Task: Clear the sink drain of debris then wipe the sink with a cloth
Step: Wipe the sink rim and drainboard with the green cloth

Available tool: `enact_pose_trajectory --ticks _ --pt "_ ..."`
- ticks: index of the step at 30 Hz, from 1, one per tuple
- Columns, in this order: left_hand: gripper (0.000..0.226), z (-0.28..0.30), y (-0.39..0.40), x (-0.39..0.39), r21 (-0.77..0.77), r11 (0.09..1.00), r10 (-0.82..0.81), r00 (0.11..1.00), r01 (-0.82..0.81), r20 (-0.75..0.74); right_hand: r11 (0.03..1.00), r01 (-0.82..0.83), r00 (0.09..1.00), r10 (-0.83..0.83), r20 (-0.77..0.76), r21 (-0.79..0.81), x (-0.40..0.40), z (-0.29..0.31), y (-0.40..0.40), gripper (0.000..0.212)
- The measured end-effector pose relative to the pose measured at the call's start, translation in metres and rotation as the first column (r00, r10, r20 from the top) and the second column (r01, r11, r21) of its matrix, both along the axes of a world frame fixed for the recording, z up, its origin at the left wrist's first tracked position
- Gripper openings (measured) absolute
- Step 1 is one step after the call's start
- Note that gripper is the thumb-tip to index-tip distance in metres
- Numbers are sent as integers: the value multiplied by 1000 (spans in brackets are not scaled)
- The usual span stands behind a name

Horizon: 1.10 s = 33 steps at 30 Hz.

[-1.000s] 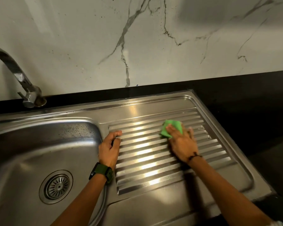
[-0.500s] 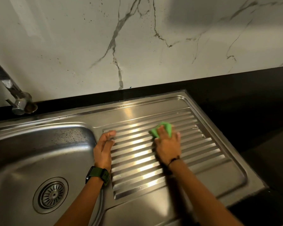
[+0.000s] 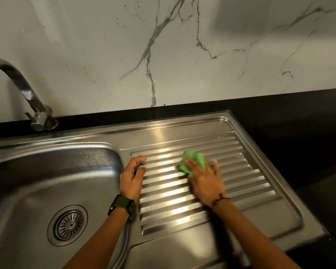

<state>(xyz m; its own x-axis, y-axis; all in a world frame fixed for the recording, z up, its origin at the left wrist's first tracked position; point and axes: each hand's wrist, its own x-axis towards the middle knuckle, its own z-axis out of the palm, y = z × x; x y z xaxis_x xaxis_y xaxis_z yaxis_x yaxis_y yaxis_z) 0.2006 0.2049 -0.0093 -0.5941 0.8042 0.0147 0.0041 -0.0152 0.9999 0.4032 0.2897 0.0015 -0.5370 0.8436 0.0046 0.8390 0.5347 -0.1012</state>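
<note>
Pressing flat on the green cloth (image 3: pixel 194 162), the right hand (image 3: pixel 206 181) lay with fingers spread over it on the ribbed drainboard (image 3: pixel 241 171) of the steel sink (image 3: pixel 182 133) — the cloth bunched under the fingertips, poking out ahead and to the left of them. The hand was motion-blurred. Well left of that grip, the left hand (image 3: pixel 132 177) rested at the drainboard's edge beside the basin (image 3: pixel 47 181), fingers loosely curled and holding nothing; a dark green watch (image 3: pixel 122 205) sat on its wrist. Further left and nearer the person, the drain strainer (image 3: pixel 68 225) sat in the basin floor — no debris could be made out on it. The tap (image 3: pixel 27 98) rose behind the basin against the marble wall (image 3: pixel 105 55).
</note>
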Motion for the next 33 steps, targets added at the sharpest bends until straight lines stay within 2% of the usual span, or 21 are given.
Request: enact_pose_trajectory --ticks 4,7,10,12,15,19,22,25,27,30,33 --pt "33 0 1 -1 -5 1000 -9 1000 9 15 930 364 931 -361 58 -57 95 10 61 49" --pt "34 1 2 0 9 1000 -1 1000 1 29 889 438 899 -437 41 -130 112 9 76 50" --pt "34 2 3 2 17 1000 -4 998 3 58 848 499 858 -513 -39 -175 85 10 65 50" --pt "33 4 2 3 30 999 -27 998 25 64 887 436 895 -446 -36 -152 54 10 44 50" --pt "27 7 1 4 49 998 -42 995 37 87 973 189 974 -204 -101 -134 -13 6 -6 50" --pt "30 8 -3 3 51 998 -45 986 37 160 975 -158 981 136 -141 -155 -97 4 -70 56" --pt "31 6 -9 2 29 998 -53 988 49 145 954 -272 960 260 -107 -128 -102 5 -76 57" --pt "29 5 -18 9 -5 997 -72 994 73 87 935 -350 937 349 -30 -59 -75 5 -60 53" --pt "29 3 -23 15 -5 996 -83 994 84 74 963 -265 964 265 -4 -47 -45 4 -40 51" --pt "36 4 -27 18 1 998 -68 990 69 121 999 2 999 0 44 -52 22 3 0 48" --pt "37 7 -27 20 -2 999 -53 987 54 153 960 273 961 -268 73 -65 89 8 41 49"
